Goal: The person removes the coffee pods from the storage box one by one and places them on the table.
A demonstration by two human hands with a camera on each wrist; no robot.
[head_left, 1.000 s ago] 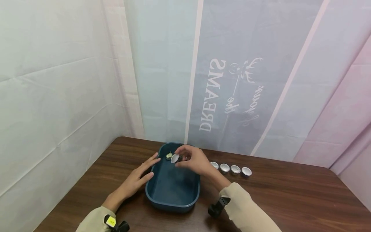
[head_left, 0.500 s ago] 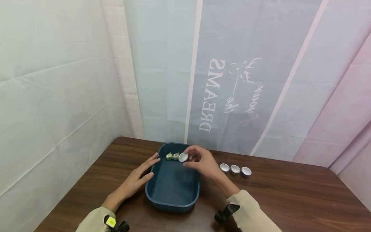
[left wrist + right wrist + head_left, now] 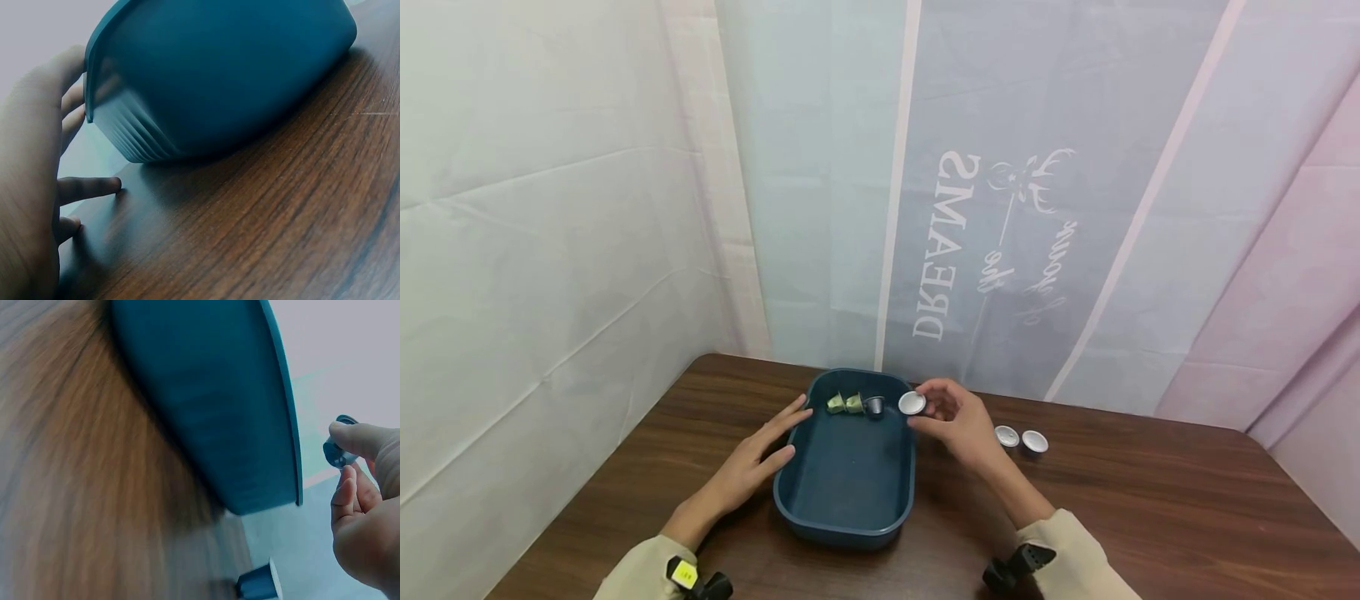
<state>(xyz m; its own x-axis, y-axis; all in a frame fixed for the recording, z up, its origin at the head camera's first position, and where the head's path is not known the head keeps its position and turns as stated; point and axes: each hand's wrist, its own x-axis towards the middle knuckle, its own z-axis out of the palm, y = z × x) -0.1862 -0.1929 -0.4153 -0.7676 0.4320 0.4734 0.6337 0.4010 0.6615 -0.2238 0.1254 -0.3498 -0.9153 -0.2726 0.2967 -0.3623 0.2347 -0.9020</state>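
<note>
A capsule with a silvery lid (image 3: pixel 912 403) is pinched between thumb and fingers of the right hand (image 3: pixel 958 423), at the far right rim of a blue tray (image 3: pixel 844 530). In the right wrist view the held capsule (image 3: pixel 338 447) shows a dark body, beyond the tray's edge. Inside the tray, along its far end, lie two green capsules (image 3: pixel 837 404) (image 3: pixel 854 404) and a dark one (image 3: pixel 875 407). The left hand (image 3: pixel 741 471) rests at the tray's left side with fingers spread; in the left wrist view some fingers touch its rim (image 3: pixel 89 94) and others reach toward the table.
Two silver-lidded capsules (image 3: pixel 1007 437) (image 3: pixel 1035 442) stand on the brown wooden table (image 3: pixel 1150 500), right of the right hand. One blue capsule (image 3: pixel 257 584) shows near the tray in the right wrist view. A printed cloth (image 3: pixel 820 208) hangs behind the table.
A dark capsule was let go in the tray beside two green ones. The right hand went right and came to hold another capsule from the row, now at the rim. The left hand stayed put.
</note>
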